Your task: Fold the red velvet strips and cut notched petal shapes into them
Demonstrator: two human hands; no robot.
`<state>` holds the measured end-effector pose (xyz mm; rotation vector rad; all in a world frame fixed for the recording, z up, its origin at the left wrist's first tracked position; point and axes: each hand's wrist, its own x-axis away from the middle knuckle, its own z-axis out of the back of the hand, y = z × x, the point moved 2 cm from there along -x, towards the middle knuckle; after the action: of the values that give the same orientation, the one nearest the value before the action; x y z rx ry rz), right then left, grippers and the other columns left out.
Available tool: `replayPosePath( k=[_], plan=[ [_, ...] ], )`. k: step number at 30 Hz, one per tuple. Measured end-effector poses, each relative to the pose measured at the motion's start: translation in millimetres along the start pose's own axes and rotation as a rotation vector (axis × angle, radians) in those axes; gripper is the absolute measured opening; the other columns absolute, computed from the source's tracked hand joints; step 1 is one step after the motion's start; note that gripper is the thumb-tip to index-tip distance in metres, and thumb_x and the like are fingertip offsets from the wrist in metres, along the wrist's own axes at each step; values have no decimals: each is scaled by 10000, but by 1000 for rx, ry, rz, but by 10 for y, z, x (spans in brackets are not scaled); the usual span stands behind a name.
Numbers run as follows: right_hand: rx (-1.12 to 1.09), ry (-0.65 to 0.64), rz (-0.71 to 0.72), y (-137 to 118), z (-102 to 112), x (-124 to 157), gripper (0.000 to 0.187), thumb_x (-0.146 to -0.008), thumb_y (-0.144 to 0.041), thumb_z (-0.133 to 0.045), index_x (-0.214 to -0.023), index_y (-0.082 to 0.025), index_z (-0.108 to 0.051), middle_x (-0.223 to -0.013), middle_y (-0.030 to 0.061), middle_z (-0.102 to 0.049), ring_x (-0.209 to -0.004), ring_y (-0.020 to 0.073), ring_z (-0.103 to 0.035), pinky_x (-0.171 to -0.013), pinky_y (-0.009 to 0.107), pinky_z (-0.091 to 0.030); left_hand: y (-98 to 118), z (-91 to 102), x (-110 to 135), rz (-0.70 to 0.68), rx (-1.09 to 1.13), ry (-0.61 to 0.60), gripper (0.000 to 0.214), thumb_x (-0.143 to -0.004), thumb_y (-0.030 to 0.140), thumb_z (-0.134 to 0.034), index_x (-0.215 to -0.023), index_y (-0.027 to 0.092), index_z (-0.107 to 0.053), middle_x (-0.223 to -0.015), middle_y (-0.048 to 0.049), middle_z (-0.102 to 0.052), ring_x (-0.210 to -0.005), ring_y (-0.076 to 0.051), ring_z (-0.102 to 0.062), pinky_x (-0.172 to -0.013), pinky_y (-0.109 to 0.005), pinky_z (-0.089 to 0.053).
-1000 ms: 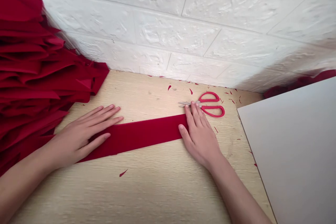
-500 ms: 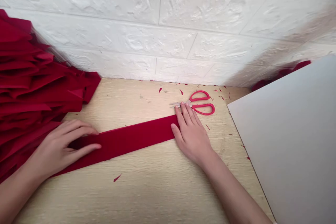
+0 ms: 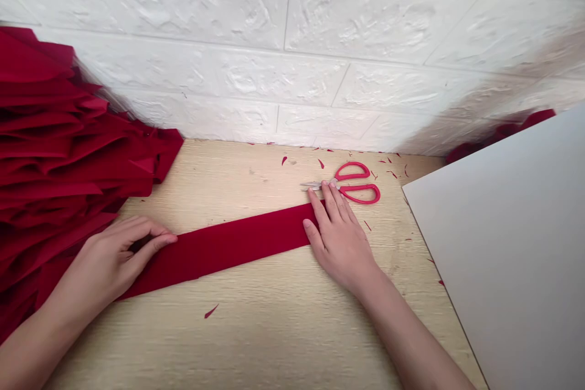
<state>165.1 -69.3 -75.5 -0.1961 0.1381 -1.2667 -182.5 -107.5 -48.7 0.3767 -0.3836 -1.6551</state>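
A long, flat dark red fabric strip (image 3: pixel 242 239) slants across the wooden table. At its left part, my left hand (image 3: pixel 112 259) pinches near the upper edge with thumb and forefinger pressed together. My right hand (image 3: pixel 342 247) lies flat over the right end, fingers stretched out and thumb apart. Its fingertips reach the small scissors (image 3: pixel 354 188) with red handles, just beyond the strip, and partly cover them. The scissors' blades point left. What lies under my right palm is hidden.
A big heap of folded red fabric (image 3: pixel 82 152) fills the left side. A large pale board (image 3: pixel 507 225) slants over the right, with more red fabric (image 3: pixel 503 132) behind it. Red scraps (image 3: pixel 211 311) dot the table (image 3: pixel 274 341). A white brick-patterned wall (image 3: pixel 228 73) stands behind.
My left thumb and forefinger, apart before, have closed together at the strip's edge. My right hand stays flat on the strip's end. The whole view has shifted slightly.
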Motion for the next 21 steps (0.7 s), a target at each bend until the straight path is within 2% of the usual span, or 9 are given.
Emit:
replayPosePath(
  k=[6,9,11,14,17,19,20,21],
  plan=[
    [10,-6,3,-11,2,1,610,-1037,-400,-311,-1576,-115,-336,-1661,161,-208,-1549,292,-145,-1252,510,-222,-29,-59,61,-184,-107,174,104,-950,252,-576,-867,248,-639,-851,27,-690,-820,-156,-631,-798,-269,-476],
    [4,-13,-7,-19,13,1,604,-1032,-388,-333,-1571,-115,-347,-1659,166,-203,-1548,300,-145,-1253,511,-218,-42,-36,22,-285,-280,212,75,-959,203,-538,-937,232,-604,-891,-10,-697,-845,-192,-630,-799,-321,-509],
    [-7,-17,-10,-26,22,1,601,-1030,-384,-348,-1567,-114,-358,-1657,169,-195,-1547,301,-144,-1254,509,-214,54,-5,-28,-422,-459,204,172,-956,132,-464,-986,206,-617,-953,-55,-713,-884,-244,-632,-781,-381,-512],
    [-20,-15,-8,-35,42,1,602,-1030,-385,-351,-1566,-113,-357,-1658,165,-176,-1549,294,-131,-1258,508,-202,448,-3,-134,-651,-623,188,320,-894,14,-396,-1038,144,-651,-1028,-112,-720,-935,-300,-633,-759,-429,-487],
    [-19,-18,-8,-33,62,1,600,-1030,-376,-353,-1563,-100,-360,-1655,176,-177,-1547,301,-134,-1258,509,-201,1043,-160,-253,-812,-458,220,284,-912,29,-447,-1099,115,-642,-1068,-111,-733,-997,-265,-648,-891,-413,-481],
    [-8,-20,-1,-29,65,2,599,-1017,-345,-383,-1558,-87,-367,-1651,191,-187,-1542,315,-150,-1256,509,-212,1389,-396,-321,-913,-331,145,242,-974,160,-489,-1174,136,-623,-1175,-86,-730,-1127,-239,-644,-1016,-379,-453],
    [-3,-18,4,-27,60,4,599,-1007,-319,-401,-1555,-81,-370,-1649,195,-192,-1540,319,-160,-1254,508,-218,1507,-537,-351,-930,-317,93,319,-1006,293,-473,-1238,113,-599,-1258,-111,-701,-1199,-247,-624,-1054,-373,-441],
    [1,-12,11,-26,49,6,600,-995,-289,-413,-1553,-73,-370,-1648,195,-196,-1539,320,-167,-1254,506,-223,1583,-675,-375,-932,-330,55,492,-1012,443,-440,-1302,63,-558,-1335,-163,-655,-1269,-281,-590,-1085,-396,-428]
  ],
)
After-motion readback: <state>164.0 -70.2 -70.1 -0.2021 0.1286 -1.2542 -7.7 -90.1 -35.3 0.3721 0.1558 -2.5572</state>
